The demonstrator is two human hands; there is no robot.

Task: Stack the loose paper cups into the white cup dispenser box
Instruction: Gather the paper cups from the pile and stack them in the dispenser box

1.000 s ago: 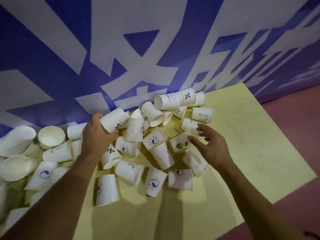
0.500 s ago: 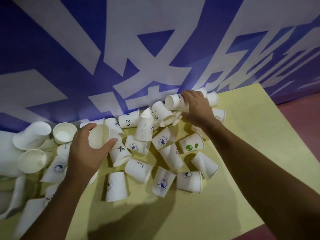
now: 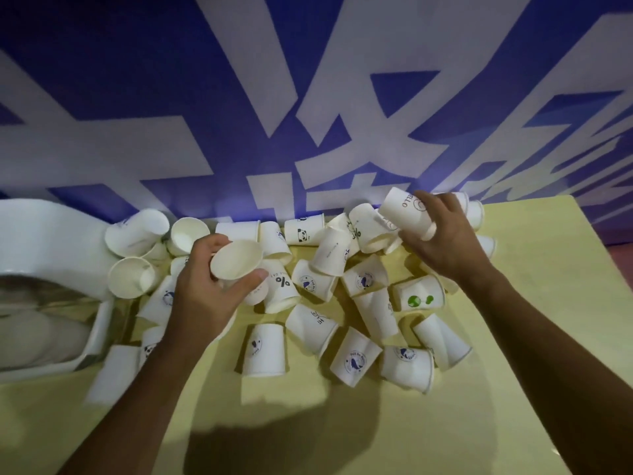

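Pale yellow tabletop (image 3: pixel 513 354) filling the lower half, from 3 through 6 to 9 o'clock. At 12 o'clock, blue backdrop (image 3: pixel 137 97) with broad white strokes, meeting the table's far edge. At 3 o'clock, sliver of dark reddish floor (image 3: pixel 620 241) beside the table's corner. At 6 o'clock, 1 dark shadow (image 3: pixel 274 447) on the tabletop.

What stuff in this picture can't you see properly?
All in the head view:
- The white dispenser box: cut off by the left edge, and its inside is too blurry.
- The open-mouthed cup: the left hand covers its side, hiding any print.
- The lettered cup: the right hand covers part of its word.
- The blurred cup by the left forearm: picture unreadable.
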